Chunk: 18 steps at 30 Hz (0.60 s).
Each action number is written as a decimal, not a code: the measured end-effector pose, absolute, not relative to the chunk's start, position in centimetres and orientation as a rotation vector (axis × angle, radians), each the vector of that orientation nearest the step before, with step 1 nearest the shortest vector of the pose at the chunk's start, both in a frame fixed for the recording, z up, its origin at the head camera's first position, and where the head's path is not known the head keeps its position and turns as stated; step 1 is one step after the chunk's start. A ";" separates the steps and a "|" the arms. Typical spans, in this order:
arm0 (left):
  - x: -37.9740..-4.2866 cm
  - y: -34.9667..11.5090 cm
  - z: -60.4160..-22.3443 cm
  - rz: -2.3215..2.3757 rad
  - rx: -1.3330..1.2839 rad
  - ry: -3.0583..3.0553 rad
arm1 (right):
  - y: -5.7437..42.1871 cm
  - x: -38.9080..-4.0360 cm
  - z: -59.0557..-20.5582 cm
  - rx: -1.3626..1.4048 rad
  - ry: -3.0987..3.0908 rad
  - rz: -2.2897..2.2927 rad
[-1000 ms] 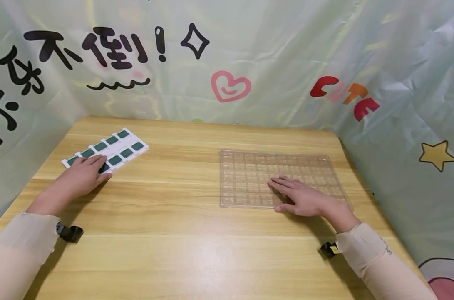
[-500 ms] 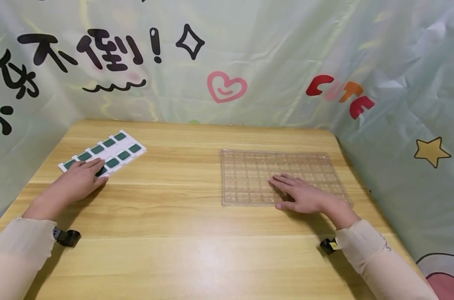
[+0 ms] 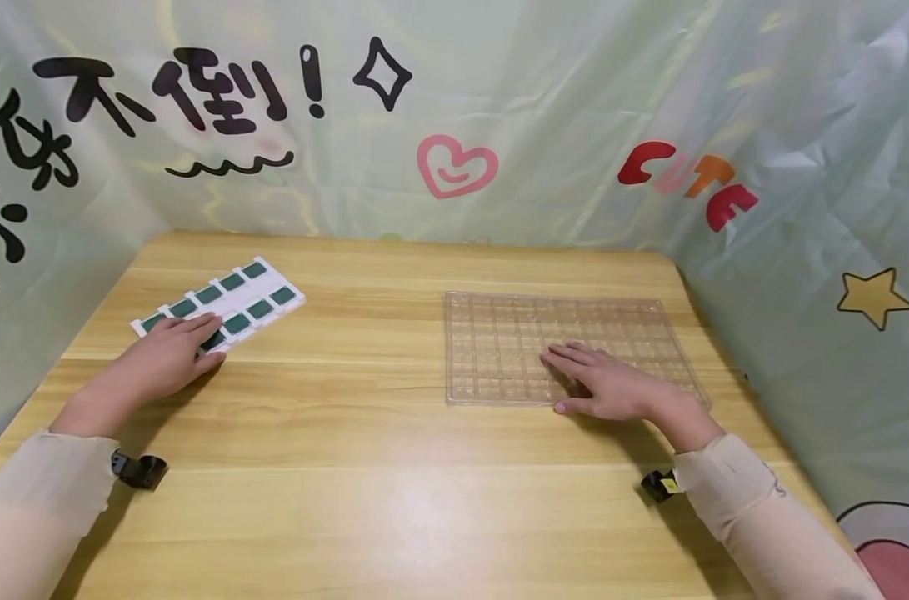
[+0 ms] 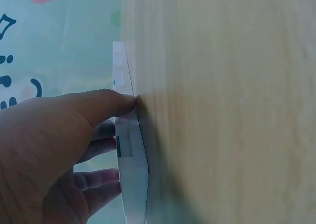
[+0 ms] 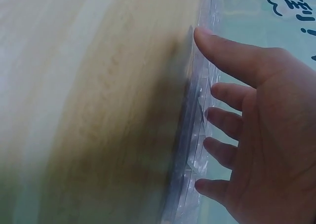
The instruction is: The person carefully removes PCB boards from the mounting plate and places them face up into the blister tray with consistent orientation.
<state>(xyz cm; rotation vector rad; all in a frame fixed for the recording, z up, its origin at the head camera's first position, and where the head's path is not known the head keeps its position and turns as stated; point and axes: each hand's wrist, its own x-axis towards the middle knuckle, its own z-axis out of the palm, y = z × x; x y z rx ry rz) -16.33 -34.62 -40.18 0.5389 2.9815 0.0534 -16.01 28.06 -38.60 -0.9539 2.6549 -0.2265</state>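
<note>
At the left of the head view a flat white holder (image 3: 277, 283) lies slanted on the table, with dark green rectangles (image 3: 232, 282) in two rows. My left hand (image 3: 162, 354) rests on its near left part, covering some of them. In the left wrist view, the thumb touches the holder's side edge (image 4: 132, 184) and the other fingers lie over its top. A clear plastic tray (image 3: 491, 350), divided into a grid of small compartments, lies at the right. Over its near side my right hand (image 3: 611, 383) is spread, fingertips on the grid and thumb at the near edge (image 5: 200, 34).
Both things lie on a wood-grain table (image 3: 379, 467). A pale green printed curtain (image 3: 544, 108) stands close behind the table and along its sides. Each wrist carries a small black camera, such as the left camera (image 3: 141, 471).
The head view shifts slightly, moving the whole scene a little in the picture. Both hands stay on the same spots of the holder and the tray.
</note>
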 end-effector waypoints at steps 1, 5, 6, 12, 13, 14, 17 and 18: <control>-16.3 -34.5 -40.1 0.056 0.540 2.981 | 28.0 -16.0 -38.6 -0.951 2.656 -0.230; -16.2 -34.1 -40.0 0.070 0.531 2.977 | 27.7 -16.1 -38.4 -0.957 2.666 -0.243; -16.1 -34.0 -40.0 0.071 0.531 2.976 | 27.6 -16.1 -38.4 -0.963 2.669 -0.244; -15.9 -33.2 -39.8 0.079 0.558 2.973 | 26.6 -16.3 -37.9 -0.985 2.684 -0.261; -15.8 -33.1 -39.8 0.080 0.562 2.973 | 26.4 -16.3 -37.8 -0.987 2.686 -0.260; -15.8 -32.9 -39.8 0.087 0.561 2.972 | 26.2 -16.3 -37.7 -0.990 2.688 -0.257; -15.6 -32.5 -39.7 0.095 0.572 2.970 | 25.6 -16.5 -37.5 -0.992 2.691 -0.258; -15.6 -32.4 -39.7 0.100 0.577 2.970 | 25.4 -16.5 -37.5 -0.994 2.692 -0.260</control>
